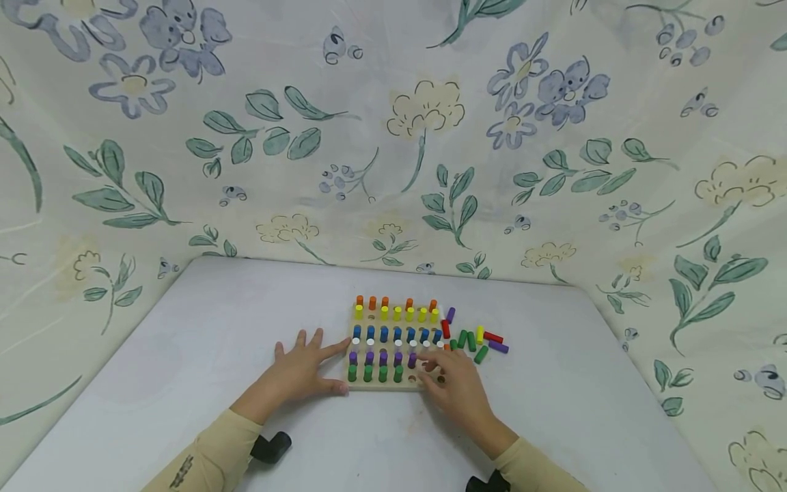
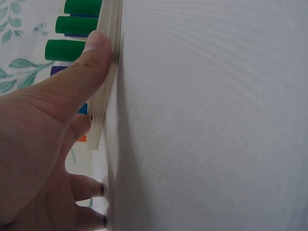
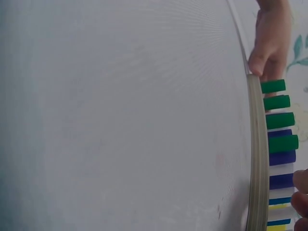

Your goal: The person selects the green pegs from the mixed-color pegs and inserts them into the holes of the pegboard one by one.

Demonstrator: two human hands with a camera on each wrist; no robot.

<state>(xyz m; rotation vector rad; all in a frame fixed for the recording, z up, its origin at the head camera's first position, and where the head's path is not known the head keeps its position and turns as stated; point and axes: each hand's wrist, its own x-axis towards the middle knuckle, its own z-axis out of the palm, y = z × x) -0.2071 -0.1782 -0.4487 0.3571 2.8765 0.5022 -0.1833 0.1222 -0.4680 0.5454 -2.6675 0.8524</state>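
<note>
A wooden pegboard (image 1: pixel 381 387) holds rows of coloured pegs, from orange at the back to green at the front. My left hand (image 1: pixel 301 372) lies spread at its left side, thumb and index finger against the edge. The left wrist view shows that thumb (image 2: pixel 96 50) on the board's side by a green peg (image 2: pixel 65 50). Over the board's front right part is my right hand (image 1: pixel 461 386), index fingertip beside the last purple peg (image 1: pixel 412 360) in its row. Thumb and index are apart, with holes visible between them. In the right wrist view, fingertips (image 3: pixel 301 182) are right at a purple peg (image 3: pixel 281 181).
Loose pegs lie right of the board, among them a green peg (image 1: pixel 481 354), a yellow peg (image 1: pixel 480 334), a red peg (image 1: pixel 493 337) and a purple peg (image 1: pixel 499 347). The white table (image 1: pixel 246 301) meets a flower-patterned cloth (image 1: pixel 369 137) at the back.
</note>
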